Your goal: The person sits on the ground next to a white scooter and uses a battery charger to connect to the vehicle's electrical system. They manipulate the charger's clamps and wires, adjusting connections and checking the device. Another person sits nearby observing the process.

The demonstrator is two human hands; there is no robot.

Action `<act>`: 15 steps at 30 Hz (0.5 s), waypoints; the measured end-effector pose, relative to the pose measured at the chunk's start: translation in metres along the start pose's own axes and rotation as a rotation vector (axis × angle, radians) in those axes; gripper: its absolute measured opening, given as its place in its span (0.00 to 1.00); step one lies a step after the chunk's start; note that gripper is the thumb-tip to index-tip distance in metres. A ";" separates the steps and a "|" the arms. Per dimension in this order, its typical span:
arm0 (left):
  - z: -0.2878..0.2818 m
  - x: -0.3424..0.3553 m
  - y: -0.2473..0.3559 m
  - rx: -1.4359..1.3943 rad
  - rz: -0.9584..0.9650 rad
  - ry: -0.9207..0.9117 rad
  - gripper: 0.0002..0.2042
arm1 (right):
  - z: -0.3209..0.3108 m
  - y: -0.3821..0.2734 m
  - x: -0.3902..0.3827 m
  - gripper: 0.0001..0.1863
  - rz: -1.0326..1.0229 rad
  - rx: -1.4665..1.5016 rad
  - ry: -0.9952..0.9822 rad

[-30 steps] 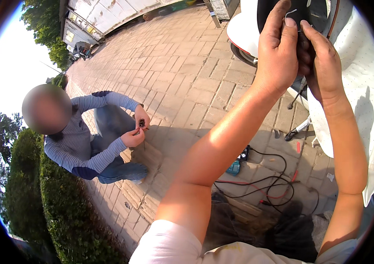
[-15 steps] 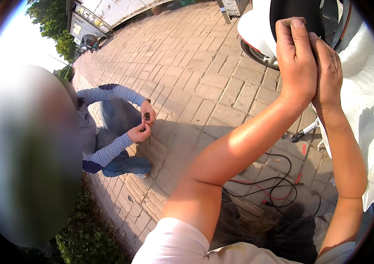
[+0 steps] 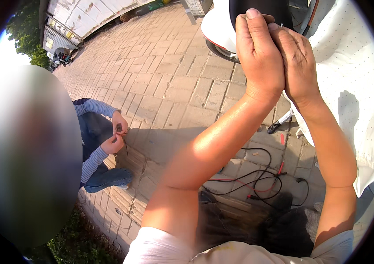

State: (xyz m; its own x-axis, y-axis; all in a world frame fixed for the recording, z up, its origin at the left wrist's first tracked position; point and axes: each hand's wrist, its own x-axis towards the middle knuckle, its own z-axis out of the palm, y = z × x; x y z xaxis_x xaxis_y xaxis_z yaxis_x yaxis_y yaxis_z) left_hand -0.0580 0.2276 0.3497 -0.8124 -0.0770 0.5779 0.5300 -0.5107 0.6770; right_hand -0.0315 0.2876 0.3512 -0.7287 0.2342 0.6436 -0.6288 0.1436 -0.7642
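Observation:
My left hand (image 3: 259,53) and my right hand (image 3: 299,64) are raised side by side, touching along their inner edges, in front of a white scooter (image 3: 217,28) with a black panel (image 3: 257,5). Both sets of fingers are curled, the left thumb lying on top. Between them, near the right fingertips, a tiny pale tip shows; what they grip is mostly hidden. To the right hangs a white dotted cover (image 3: 350,88), close to my right forearm. Below my hands, black and red cables (image 3: 268,171) lie coiled on the paving.
At the left, a person in a striped sleeve (image 3: 94,108) squats, pinching a small dark part (image 3: 118,127) in both hands. Small red pieces (image 3: 282,139) lie on the brick paving (image 3: 160,79). A stand foot (image 3: 274,127) is beside the cover. Bushes (image 3: 85,237) border the lower left.
My view has turned, so the scooter, cables and squatting person sit farther left. My hands stay together by the black panel, and the right fingers have shifted slightly over the left.

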 end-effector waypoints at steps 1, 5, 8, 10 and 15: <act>0.002 -0.003 -0.001 -0.004 0.052 -0.015 0.17 | -0.003 0.002 0.001 0.17 0.017 0.005 -0.025; -0.010 0.021 -0.004 -0.187 -0.297 0.048 0.11 | -0.009 0.016 0.015 0.17 0.214 0.199 -0.151; -0.024 0.027 0.006 -0.006 -0.227 -0.238 0.10 | -0.019 0.004 0.027 0.16 0.342 0.463 -0.326; -0.025 0.030 0.014 0.008 -0.254 -0.261 0.08 | -0.019 0.004 0.034 0.18 0.232 0.307 -0.303; -0.019 0.019 0.001 0.084 -0.145 -0.440 0.09 | -0.049 -0.012 0.027 0.22 0.118 -0.071 -0.297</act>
State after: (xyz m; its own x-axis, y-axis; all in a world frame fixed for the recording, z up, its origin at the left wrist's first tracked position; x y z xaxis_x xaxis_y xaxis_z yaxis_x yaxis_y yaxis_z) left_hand -0.0772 0.2094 0.3524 -0.7092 0.3694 0.6005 0.4508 -0.4173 0.7891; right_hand -0.0305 0.3397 0.3759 -0.8492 -0.0357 0.5268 -0.5224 0.2015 -0.8285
